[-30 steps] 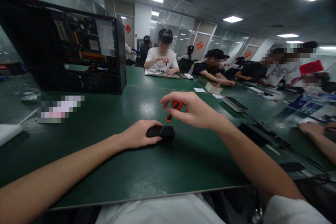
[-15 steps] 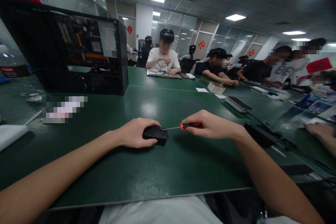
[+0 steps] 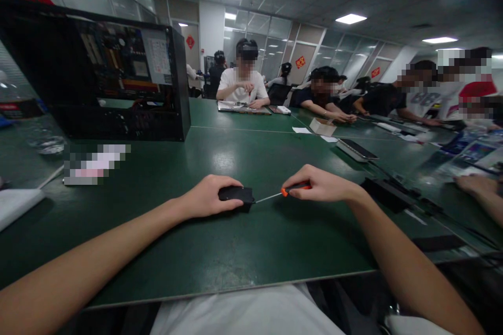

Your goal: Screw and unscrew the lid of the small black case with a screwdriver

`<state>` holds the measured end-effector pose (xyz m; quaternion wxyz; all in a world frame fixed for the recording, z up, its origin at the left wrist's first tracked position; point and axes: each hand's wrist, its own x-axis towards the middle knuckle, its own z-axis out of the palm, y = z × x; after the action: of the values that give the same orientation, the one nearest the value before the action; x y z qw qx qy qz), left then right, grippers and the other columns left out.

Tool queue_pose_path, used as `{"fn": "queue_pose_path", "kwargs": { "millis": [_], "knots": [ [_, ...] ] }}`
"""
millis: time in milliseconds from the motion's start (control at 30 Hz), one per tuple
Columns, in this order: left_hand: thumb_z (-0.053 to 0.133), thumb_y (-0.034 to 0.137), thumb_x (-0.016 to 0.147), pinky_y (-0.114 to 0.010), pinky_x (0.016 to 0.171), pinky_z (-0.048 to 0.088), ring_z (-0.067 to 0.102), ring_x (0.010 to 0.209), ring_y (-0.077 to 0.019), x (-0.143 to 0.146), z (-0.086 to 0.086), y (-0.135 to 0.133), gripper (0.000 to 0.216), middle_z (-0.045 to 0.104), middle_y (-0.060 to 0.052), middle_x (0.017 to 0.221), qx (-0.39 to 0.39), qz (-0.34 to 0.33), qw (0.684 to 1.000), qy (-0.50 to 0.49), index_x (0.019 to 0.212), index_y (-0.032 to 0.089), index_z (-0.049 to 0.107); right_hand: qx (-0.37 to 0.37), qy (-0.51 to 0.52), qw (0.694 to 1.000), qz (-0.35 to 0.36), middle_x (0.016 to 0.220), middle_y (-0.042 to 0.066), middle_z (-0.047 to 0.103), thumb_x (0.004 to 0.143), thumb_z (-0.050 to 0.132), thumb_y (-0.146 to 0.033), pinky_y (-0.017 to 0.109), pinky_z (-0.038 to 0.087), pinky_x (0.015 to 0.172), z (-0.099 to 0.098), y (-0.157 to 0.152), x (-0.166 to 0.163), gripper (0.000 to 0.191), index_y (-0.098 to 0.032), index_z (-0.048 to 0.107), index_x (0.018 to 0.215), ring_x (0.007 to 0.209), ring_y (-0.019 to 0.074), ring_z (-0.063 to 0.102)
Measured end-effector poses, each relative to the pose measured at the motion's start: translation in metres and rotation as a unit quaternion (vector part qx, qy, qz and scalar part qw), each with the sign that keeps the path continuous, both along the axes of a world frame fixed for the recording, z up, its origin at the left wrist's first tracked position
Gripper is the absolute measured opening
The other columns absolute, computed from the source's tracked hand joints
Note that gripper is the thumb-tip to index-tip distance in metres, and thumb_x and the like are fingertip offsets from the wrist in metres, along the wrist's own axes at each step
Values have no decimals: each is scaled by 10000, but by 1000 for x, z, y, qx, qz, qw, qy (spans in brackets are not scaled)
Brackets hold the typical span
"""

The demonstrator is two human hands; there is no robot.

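Observation:
My left hand (image 3: pixel 210 196) is closed around a small black box-shaped device (image 3: pixel 239 196), thumb along its near side and fingers over the far side. The device rests on or just above the green table. In my right hand (image 3: pixel 314 182) is a screwdriver (image 3: pixel 296 187) with an orange and black handle, gripped between thumb and fingers. Its thin metal shaft points left, and the tip is at the right end of the device. Whether the tip touches it I cannot tell. The palm hides the back of the handle.
An opened black computer case (image 3: pixel 129 73) stands at the left on the green table (image 3: pixel 220 256). Near it are a plastic bottle (image 3: pixel 43 125) and a white box (image 3: pixel 19 207). A black adapter with cables (image 3: pixel 387 194) lies at right. Several people sit around.
The screwdriver tip has shifted from the device's top to its right end, and my right hand has moved slightly right. The device is turned a little in my left hand.

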<state>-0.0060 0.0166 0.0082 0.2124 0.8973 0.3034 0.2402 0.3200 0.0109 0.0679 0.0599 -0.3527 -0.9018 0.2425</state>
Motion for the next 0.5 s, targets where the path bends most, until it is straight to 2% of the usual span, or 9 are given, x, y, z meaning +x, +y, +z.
{"fn": "queue_pose_path", "kwargs": {
  "millis": [367,500],
  "knots": [
    [760,410,847,-289,836,494,719,964,-238,1,1,0,408,776,-84,1100,10,4,1000,0,1159,149,726,-6,22,1000,-20,820,50,732,933,574,-436,239,364,582,-4,5,8,418,-107,778,1090,643,120,539],
    [757,413,849,-289,826,493,717,953,-234,3,-1,-1,394,782,-73,1087,1,26,1000,-11,1151,161,740,-29,32,999,-20,888,60,754,939,586,-496,241,420,658,-18,7,-4,437,-123,781,1056,731,140,612]
  ]
}}
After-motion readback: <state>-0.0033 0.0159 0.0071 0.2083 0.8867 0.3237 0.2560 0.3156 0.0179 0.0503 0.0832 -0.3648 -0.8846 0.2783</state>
